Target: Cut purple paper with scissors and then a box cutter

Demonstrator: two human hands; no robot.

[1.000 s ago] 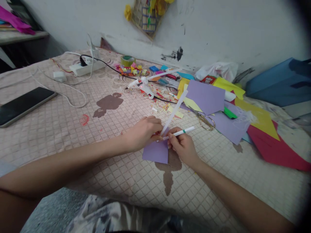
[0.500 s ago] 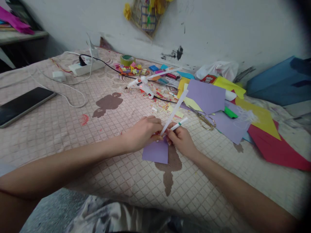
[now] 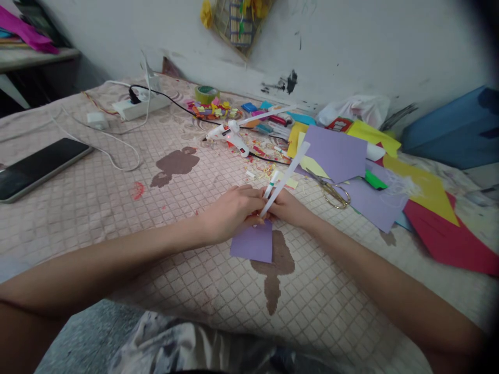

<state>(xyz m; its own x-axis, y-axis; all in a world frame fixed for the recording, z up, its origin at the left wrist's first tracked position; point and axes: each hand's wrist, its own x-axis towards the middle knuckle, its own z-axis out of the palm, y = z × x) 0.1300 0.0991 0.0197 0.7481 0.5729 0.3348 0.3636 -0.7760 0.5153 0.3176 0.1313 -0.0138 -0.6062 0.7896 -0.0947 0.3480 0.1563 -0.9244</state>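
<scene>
The left hand's (image 3: pixel 230 213) fingers curled shut around a white paper strip (image 3: pixel 288 179), the right hand's (image 3: pixel 286 205) fingers pinched a white marker (image 3: pixel 272 184) just beside it, and a lilac paper square (image 3: pixel 252 241) lay just below the fingers.

A grid-quilted pink bed cover (image 3: pixel 97 218) with brown stains carries a power strip (image 3: pixel 141 107), a tablet (image 3: pixel 39 169), a hot glue gun (image 3: pixel 230 137) and a tape roll (image 3: pixel 206 94). Scissors (image 3: pixel 333 194) and lilac card (image 3: pixel 331 153) lie rightward, with a lilac card square (image 3: pixel 251 242) nearer the front.
</scene>
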